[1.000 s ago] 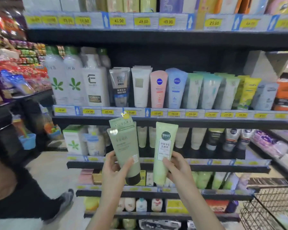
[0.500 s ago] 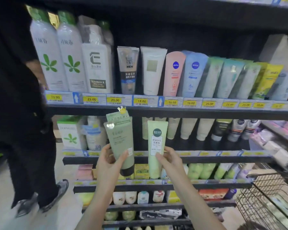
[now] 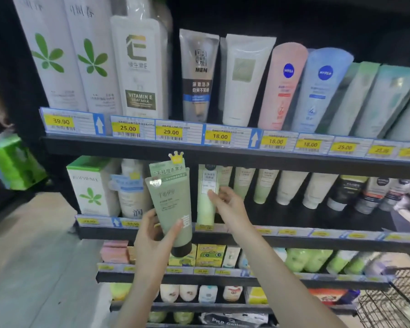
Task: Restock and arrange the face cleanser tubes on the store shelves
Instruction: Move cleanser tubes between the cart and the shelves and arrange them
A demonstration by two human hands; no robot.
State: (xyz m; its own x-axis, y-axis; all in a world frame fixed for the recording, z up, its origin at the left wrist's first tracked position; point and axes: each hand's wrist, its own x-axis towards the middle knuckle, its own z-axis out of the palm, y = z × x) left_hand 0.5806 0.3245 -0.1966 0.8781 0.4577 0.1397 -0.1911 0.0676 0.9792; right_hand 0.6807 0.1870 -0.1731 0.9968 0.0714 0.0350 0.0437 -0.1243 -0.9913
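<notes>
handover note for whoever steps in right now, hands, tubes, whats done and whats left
Left hand: grips the sage green tube near its black cap, held in front of the second shelf, not yet placed.
Right hand: fingers on the pale green tube, which stands upright at the shelf beside the cream tubes.
Done: pale tube at its slot.
Left: release it, shelve the sage tube, straighten the row.

Above my fingers [image 3: 214,196] the shelf backs sat dark, while even store light fell on the product fronts. Far right of my fingers, tubes bowed and blurred; price tags [image 3: 219,136] there smeared.
</notes>
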